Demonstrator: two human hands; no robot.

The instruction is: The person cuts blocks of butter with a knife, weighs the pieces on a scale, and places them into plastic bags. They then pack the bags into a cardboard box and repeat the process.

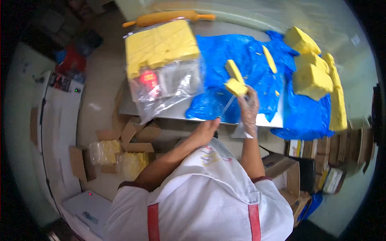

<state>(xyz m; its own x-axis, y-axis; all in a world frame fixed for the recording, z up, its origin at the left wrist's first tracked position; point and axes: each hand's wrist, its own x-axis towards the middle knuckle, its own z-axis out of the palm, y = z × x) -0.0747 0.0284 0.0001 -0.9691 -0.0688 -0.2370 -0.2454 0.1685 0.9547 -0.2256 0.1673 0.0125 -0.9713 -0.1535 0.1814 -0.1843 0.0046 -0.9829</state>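
My left hand is bare and closed on the handle of a knife, whose thin blade points up and away toward the yellow pieces. My right hand, in a clear plastic glove, grips a small yellow block that looks like butter or cheese. Just behind it a second yellow piece lies on blue plastic sheeting. A thin yellow slice rests farther right. Left of my hands, cut yellow pieces are packed together on a plastic-covered scale with a lit red display.
Large yellow blocks sit at the table's right. A rolling pin lies along the back. Open cartons with wrapped yellow blocks stand on the floor at left. Another cardboard box is at my right, near stacked cartons.
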